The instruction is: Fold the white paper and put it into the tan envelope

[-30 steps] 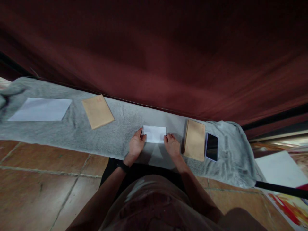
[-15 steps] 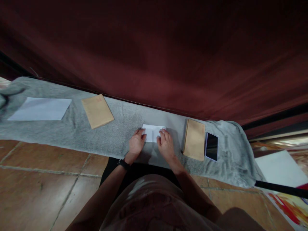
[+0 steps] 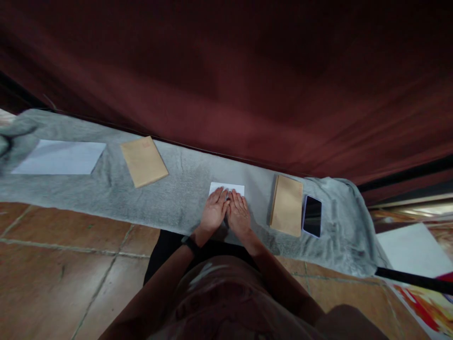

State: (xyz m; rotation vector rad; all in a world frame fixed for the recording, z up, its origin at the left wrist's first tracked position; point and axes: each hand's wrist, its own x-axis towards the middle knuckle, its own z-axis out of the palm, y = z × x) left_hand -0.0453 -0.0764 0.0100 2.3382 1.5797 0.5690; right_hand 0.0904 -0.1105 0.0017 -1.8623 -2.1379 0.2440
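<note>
A small white folded paper (image 3: 233, 188) lies on the grey cloth (image 3: 184, 189) in front of my body. Both hands rest flat on it, side by side, thumbs meeting near its middle. My left hand (image 3: 214, 209), with a dark watch on its wrist, covers the paper's left part, fingers stretched out. Over the right part lies my right hand (image 3: 238, 212), its fingers also extended. Most of the paper's near edge is hidden beneath them.
Left of my hands are a brown envelope (image 3: 144, 161) and white sheets (image 3: 62, 157). To the right, a stack of brown envelopes (image 3: 287, 206) sits beside a phone (image 3: 312, 216). A dark red curtain (image 3: 226, 94) hangs behind the cloth.
My hands have come together from the paper's two sides towards its middle, and the fingers have gone from bent to flat on it.
</note>
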